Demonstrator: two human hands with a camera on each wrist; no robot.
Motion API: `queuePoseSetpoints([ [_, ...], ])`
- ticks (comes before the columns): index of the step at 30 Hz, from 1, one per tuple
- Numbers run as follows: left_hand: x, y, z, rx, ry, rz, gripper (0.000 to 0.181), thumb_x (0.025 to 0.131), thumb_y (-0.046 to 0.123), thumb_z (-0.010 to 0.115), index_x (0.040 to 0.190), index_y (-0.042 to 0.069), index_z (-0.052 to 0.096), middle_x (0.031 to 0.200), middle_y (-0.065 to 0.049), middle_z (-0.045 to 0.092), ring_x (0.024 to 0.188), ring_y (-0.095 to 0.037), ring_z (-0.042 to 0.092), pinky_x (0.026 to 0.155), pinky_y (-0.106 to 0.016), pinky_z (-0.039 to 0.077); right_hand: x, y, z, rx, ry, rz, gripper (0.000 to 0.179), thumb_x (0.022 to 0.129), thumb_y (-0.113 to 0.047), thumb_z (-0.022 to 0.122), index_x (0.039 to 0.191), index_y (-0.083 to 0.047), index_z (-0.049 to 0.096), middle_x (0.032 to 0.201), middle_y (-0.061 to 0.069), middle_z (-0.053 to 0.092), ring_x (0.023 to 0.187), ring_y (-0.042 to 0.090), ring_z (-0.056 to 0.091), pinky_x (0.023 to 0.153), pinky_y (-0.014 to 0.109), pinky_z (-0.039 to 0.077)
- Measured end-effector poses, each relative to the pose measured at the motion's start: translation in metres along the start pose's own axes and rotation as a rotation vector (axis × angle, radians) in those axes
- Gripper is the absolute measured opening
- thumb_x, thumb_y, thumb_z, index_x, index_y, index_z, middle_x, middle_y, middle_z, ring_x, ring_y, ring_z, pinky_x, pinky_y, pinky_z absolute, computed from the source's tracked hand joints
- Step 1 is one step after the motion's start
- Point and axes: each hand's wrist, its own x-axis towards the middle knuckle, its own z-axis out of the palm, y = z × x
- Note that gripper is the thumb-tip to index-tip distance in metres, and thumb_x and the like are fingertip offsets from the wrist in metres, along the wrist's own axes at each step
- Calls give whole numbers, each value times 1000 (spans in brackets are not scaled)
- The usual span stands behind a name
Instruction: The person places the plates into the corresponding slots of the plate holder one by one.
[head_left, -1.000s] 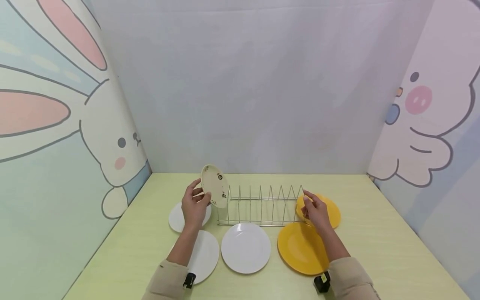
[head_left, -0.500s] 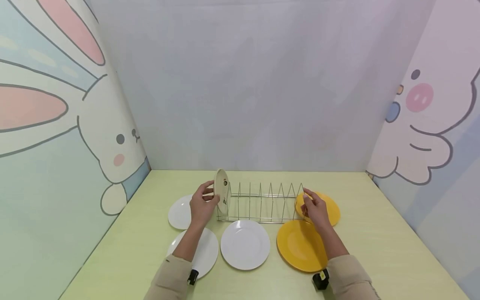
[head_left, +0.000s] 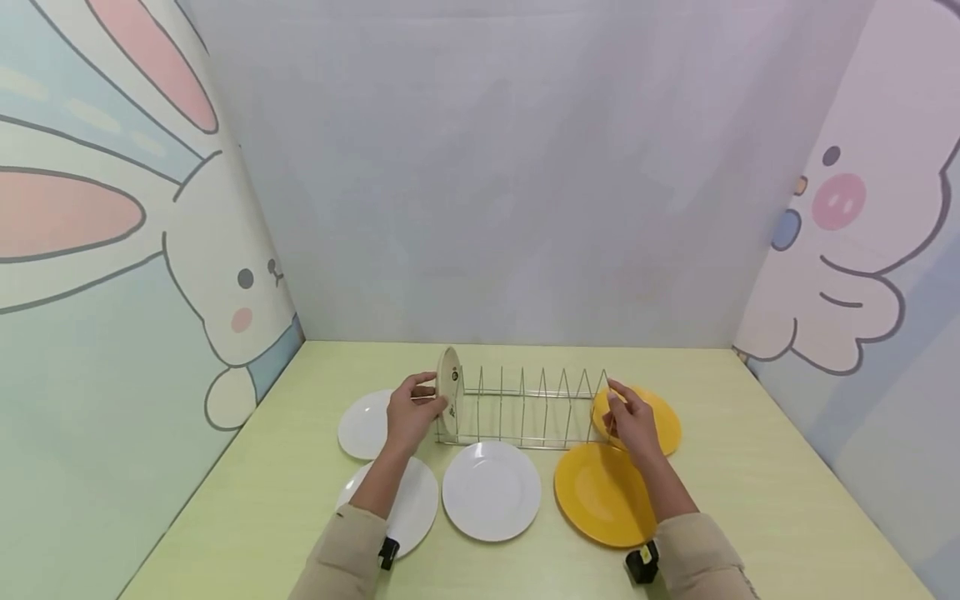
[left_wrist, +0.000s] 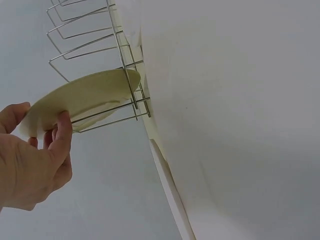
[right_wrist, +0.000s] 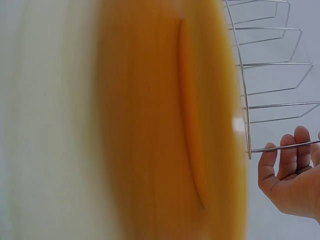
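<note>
A small cream plate [head_left: 449, 379] with a dark flower pattern stands nearly upright at the left end of the wire dish rack [head_left: 525, 447]. My left hand [head_left: 408, 418] pinches its left edge between thumb and fingers. In the left wrist view the plate's [left_wrist: 82, 95] far edge sits in among the wires of the end slot. At the rack's opposite end, my right hand [head_left: 632, 423] holds the last wire loop. The right wrist view shows fingers [right_wrist: 288, 157] curled at that end wire.
White plates lie at the back left [head_left: 363, 427], front left [head_left: 412, 504] and front middle [head_left: 491, 492]. Two yellow plates lie on the right, one in front [head_left: 600, 496] and one behind [head_left: 663, 417] beside the rack. A grey wall [head_left: 480, 208] rises behind the table.
My left hand has moved right and slightly down, turning the cream plate from tilted to nearly upright and bringing it into the rack's left end. The right hand has stayed on the rack.
</note>
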Motion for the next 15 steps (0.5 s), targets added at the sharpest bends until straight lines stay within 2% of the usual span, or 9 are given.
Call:
queuePoseSetpoints([
  [5,1,-4,0,-25,-22,-52,45,76,0,72,119,2,59,93,-16,58,81,-21,60,66,-31,54,-1,2,2,3,-10,11,43,99,-31,45,138,-14,44,77,24,55,65,28,52,59,33,48],
  [8,0,-4,-1,-26,-23,-43,45,77,2,73,120,3,59,93,-16,58,82,-21,60,66,-32,54,0,2,2,7,-10,2,44,99,-33,45,139,-14,44,77,23,55,65,28,52,60,33,48],
  [15,-4,-7,-9,123,-86,-17,52,78,20,76,124,7,57,99,-10,59,90,-24,58,74,-35,51,1,2,3,4,20,-2,42,99,-30,45,138,-13,45,77,24,55,63,28,52,56,32,48],
])
